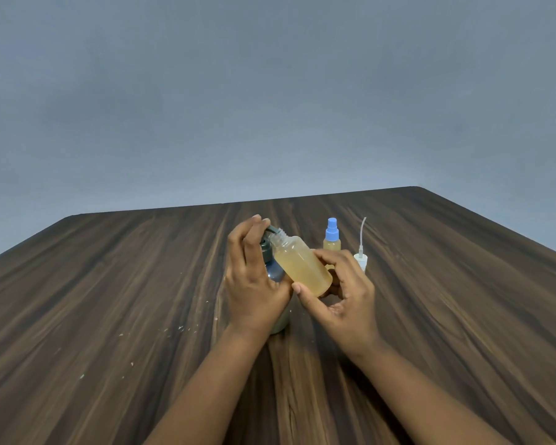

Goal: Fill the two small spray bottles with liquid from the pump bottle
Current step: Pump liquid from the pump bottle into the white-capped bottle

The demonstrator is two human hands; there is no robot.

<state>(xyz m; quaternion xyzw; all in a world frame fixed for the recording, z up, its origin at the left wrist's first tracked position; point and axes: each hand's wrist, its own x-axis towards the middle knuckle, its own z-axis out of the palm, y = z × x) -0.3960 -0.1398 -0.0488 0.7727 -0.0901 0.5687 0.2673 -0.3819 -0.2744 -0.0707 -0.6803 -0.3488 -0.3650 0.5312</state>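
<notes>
My right hand point(344, 293) grips a small open spray bottle point(302, 263), tilted with its threaded neck up against the dark green pump nozzle. Amber liquid fills most of it. My left hand point(254, 277) covers the pump bottle point(275, 271), fingers curled over the pump head; the bottle's bluish body and pale base show beside my palm. A second small bottle point(331, 240), amber-filled with a blue spray cap on, stands upright behind my right hand. A white spray head with a long dip tube point(361, 252) stands on the table to its right.
Everything sits on a dark wood-grain table point(109, 300), with small pale crumbs scattered at the left. A plain grey wall rises behind the table's far edge.
</notes>
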